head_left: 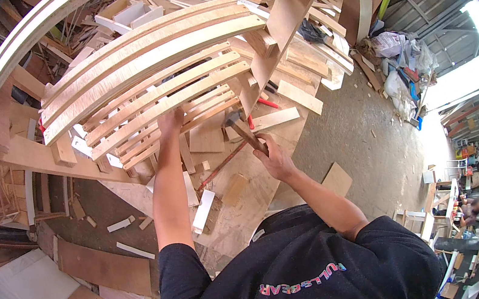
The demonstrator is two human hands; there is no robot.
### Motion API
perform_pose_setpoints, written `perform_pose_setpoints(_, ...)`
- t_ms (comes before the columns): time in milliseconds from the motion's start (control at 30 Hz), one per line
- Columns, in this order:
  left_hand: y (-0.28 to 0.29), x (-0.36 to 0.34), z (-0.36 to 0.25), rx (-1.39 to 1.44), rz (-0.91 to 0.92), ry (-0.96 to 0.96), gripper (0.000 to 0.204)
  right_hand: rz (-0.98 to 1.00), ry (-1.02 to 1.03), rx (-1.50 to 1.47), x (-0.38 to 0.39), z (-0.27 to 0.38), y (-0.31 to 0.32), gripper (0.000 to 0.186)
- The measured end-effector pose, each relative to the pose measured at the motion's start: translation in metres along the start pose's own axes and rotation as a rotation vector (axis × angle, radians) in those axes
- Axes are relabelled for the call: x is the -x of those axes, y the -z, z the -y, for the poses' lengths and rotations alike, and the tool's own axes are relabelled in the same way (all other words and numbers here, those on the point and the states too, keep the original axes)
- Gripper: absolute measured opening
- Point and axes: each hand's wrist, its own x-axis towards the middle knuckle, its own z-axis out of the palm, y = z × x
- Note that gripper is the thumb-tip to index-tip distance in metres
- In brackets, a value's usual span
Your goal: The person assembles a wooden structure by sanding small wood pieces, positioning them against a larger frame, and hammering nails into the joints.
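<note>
In front of me stands a wooden frame of long slats (166, 108) with wider curved wooden boards (147, 58) above them, all fixed between upright end boards. My left hand (171, 119) reaches in among the lower slats. Its fingers are hidden there, so its grip does not show. My right hand (276, 158) is closed round the wooden handle of a hammer (245, 131). The hammer's dark metal head is up beside the right end of the slats. Below it, a reddish rod (223, 167) lies on the plywood sheet (227, 234).
A red-handled tool (267, 103) lies by the frame's right end board (286, 20). Offcuts, among them a white strip (204, 211), are scattered around the plywood. Plastic bags (397, 87) are heaped to the right, beside the concrete floor (375, 155). Far right, another person (474, 208) is visible.
</note>
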Motion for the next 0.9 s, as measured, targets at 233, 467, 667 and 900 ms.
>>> perform_pose_setpoints(233,-0.006,-0.003,0.005,0.103,-0.085,-0.039,0.067,-0.022,0.022,0.081,-0.006,0.019,0.000,0.064)
perform_pose_setpoints(467,-0.020,-0.016,0.019,-0.037,-0.029,-0.082,0.068,-0.132,0.070,0.112,-0.032,0.030,-0.017,0.065)
perform_pose_setpoints(667,-0.014,-0.012,0.014,0.011,0.026,-0.063,0.064,-0.263,0.206,0.120,-0.079,0.036,-0.037,0.065)
perform_pose_setpoints(900,-0.008,-0.005,-0.005,0.040,0.008,-0.055,0.060,-0.434,0.426,0.247,-0.114,0.004,-0.045,0.064)
